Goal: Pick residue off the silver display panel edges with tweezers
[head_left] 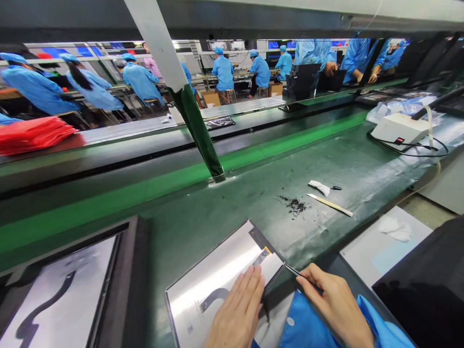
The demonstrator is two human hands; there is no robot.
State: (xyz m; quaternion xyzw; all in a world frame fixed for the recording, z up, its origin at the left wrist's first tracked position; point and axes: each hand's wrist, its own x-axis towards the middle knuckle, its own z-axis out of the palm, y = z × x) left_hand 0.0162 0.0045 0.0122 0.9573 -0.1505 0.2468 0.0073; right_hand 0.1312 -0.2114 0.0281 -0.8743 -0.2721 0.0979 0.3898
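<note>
A flat display panel with a silvery back (213,270) lies at an angle on the green bench, close in front of me. My left hand (237,309) rests flat on it, fingers stretched out together, beside a dark ribbon cable. Closed around slim black tweezers (295,271) is my right hand (331,297). The tweezers' tip touches or nearly touches the panel's right corner, near an orange-edged connector strip (266,251). Beyond the panel lie a pile of black shreds (295,205) and a yellow-handled knife (331,205).
On the left, a dark foam tray (136,270) holds another panel (68,290). A white wad (319,187) lies near the knife. A slanted post (195,125) rises from the bench. A white device (400,130) with cables stands far right. Co-workers in blue sit behind.
</note>
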